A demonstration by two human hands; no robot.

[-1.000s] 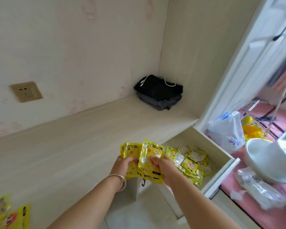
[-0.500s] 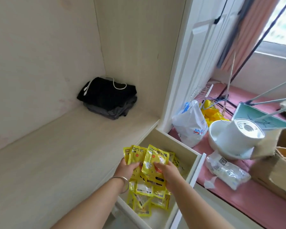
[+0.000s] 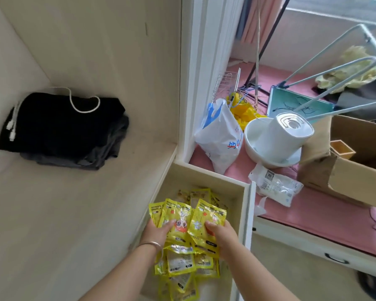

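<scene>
**Q:** Where was the fan of glossy yellow foil packets [image 3: 183, 218]?

**A:** It was held over the near-left part of the open pale wooden drawer [image 3: 204, 173]. It sat above the loose yellow packets [image 3: 180, 265] that lay in a heap on the drawer bottom. The printed faces of the fan pointed up towards the camera.

**Q:** What was the state of each grip?

**A:** The left hand [image 3: 159, 232] gripped the left side of the fan, with the thumb pressed on the printed face and the fingers hidden behind. The right hand [image 3: 223, 235] gripped the right side in the same way. Both grips were closed on the fan. A thin metal bangle [image 3: 150, 244] sat on the left wrist.

**Q:** What did the surface carry?

**A:** The pale wood-grain surface [image 3: 63, 213] lay left of the drawer. A folded black garment with a white cord [image 3: 59, 124] rested in its far left corner, well apart from the hands.

**Q:** What lay right of the drawer?

**A:** A pink mat [image 3: 323, 216] carried the following:
- A white plastic bag with blue handles [image 3: 219, 140] sat just beyond the drawer's far wall.
- A white cylindrical appliance [image 3: 284, 135] stood in a round white bowl [image 3: 251, 137] to the right of the bag.
- A clear wrapped package [image 3: 274, 185] lay near the bowl, on its near side.
- A brown cardboard box [image 3: 345, 177] stood open at the far right.
</scene>
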